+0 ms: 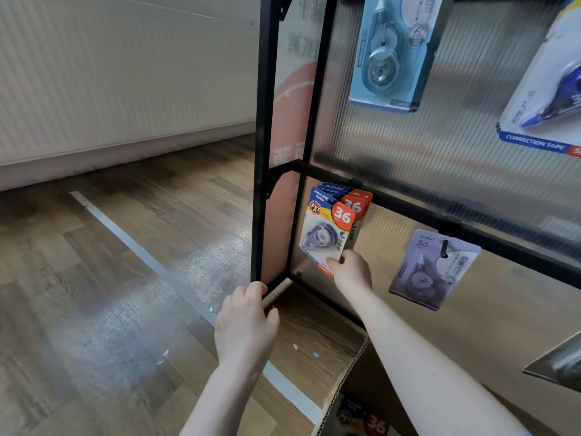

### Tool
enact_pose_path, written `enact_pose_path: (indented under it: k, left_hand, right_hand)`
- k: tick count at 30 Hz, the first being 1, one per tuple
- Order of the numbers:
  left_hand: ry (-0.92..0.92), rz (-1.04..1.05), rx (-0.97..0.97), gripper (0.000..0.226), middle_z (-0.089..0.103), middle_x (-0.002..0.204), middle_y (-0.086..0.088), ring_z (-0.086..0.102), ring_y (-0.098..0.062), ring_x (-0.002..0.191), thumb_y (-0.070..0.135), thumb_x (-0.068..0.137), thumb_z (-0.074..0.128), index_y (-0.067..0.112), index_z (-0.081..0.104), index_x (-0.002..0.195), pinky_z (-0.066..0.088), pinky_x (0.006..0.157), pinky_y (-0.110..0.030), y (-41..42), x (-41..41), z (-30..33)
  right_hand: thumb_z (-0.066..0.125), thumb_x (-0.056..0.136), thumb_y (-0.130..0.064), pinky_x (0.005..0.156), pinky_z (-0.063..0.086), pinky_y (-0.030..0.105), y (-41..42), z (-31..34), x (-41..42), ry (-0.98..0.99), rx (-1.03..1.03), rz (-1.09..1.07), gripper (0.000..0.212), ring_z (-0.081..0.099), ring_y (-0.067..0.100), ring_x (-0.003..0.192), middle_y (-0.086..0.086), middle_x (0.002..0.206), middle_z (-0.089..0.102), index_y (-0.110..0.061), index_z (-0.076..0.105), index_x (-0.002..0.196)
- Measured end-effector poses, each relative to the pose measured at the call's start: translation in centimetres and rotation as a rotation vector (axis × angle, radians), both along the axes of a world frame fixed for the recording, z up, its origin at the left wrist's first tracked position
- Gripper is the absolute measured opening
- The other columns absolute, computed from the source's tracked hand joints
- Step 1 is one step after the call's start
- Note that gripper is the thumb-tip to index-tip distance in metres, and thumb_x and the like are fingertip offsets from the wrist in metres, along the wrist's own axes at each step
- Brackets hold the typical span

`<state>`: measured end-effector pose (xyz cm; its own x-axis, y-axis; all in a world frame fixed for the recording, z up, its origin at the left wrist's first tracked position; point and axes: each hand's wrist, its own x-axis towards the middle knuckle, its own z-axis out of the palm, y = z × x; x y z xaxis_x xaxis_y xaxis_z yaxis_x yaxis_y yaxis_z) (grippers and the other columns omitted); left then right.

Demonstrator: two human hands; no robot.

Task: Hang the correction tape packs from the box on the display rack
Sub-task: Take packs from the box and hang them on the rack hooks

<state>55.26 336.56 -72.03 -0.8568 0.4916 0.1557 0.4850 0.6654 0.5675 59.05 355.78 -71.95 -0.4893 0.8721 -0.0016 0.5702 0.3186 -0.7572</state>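
Note:
Several blue-and-red correction tape packs (330,228) marked "36" hang in a stack on a hook of the black display rack (264,127), low on its left side. My right hand (349,269) pinches the bottom edge of the front pack. My left hand (246,322) grips the rack's lower left corner post. The cardboard box (345,382) stands open on the floor under my right arm, with more packs (367,420) visible inside at the bottom edge.
A lilac pack (430,269) hangs on the hook to the right. Higher up hang a light blue pack (393,51) and a white-blue "Correction Tape" pack (547,89). White floor tape (132,247) crosses the wooden floor; a white wall panel (110,89) lies left.

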Motion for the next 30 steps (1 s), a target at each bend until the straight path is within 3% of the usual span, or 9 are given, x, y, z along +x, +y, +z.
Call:
enact_pose_path:
  k: [3, 6, 14, 21, 30]
  left_hand:
    - [0.008, -0.003, -0.01, 0.034, 0.053, 0.124, 0.006, 0.047, -0.016, 0.115, 0.032, 0.092, 0.051, 0.027, 0.049, 0.125, 0.04, 0.087, -0.03, 0.0, 0.1, 0.2]
    - [0.014, -0.007, -0.027, 0.035, 0.053, 0.124, 0.005, 0.046, -0.018, 0.116, 0.032, 0.092, 0.051, 0.026, 0.049, 0.126, 0.04, 0.087, -0.031, 0.0, 0.3, 0.4]
    - [0.067, -0.088, -0.075, 0.034, 0.055, 0.12, -0.001, 0.047, -0.023, 0.114, 0.034, 0.091, 0.052, 0.022, 0.051, 0.123, 0.04, 0.09, -0.034, 1.0, 2.8, 0.9]
    - [0.133, -0.305, -0.105, 0.04, 0.054, 0.125, -0.004, 0.047, -0.026, 0.116, 0.031, 0.089, 0.057, 0.019, 0.052, 0.126, 0.042, 0.091, -0.036, 3.1, 8.2, 1.4]
    - [0.247, -0.65, -0.258, 0.042, 0.049, 0.131, -0.005, 0.044, -0.026, 0.12, 0.035, 0.093, 0.052, 0.015, 0.047, 0.129, 0.04, 0.093, -0.033, 6.2, 16.5, -1.2]
  right_hand:
    - [0.051, 0.096, -0.027, 0.07, 0.041, 0.029, -0.5, -0.3, 1.3, -0.05, 0.062, 0.026, 0.024, 0.055, 0.022, 0.089, 0.007, 0.111, 0.063, -0.01, 0.057, 0.112]
    - [0.05, 0.096, -0.03, 0.07, 0.042, 0.029, -1.1, -0.5, 3.1, -0.072, 0.136, 0.038, 0.026, 0.059, 0.024, 0.097, 0.003, 0.116, 0.063, -0.015, 0.055, 0.116]
    - [0.046, 0.097, -0.031, 0.085, 0.046, 0.032, -2.4, -0.8, 10.9, -0.224, 0.337, 0.099, 0.031, 0.057, 0.023, 0.108, 0.002, 0.121, 0.061, -0.018, 0.053, 0.124]
    - [0.044, 0.099, -0.032, 0.094, 0.038, 0.029, -2.6, -1.2, 21.0, -0.332, 0.489, 0.082, 0.032, 0.051, 0.02, 0.114, -0.001, 0.127, 0.057, -0.02, 0.053, 0.126]
    - [0.043, 0.099, -0.031, 0.096, 0.036, 0.028, -2.8, -2.2, 33.1, -0.449, 0.475, 0.039, 0.032, 0.049, 0.018, 0.117, -0.002, 0.126, 0.054, -0.021, 0.052, 0.127]
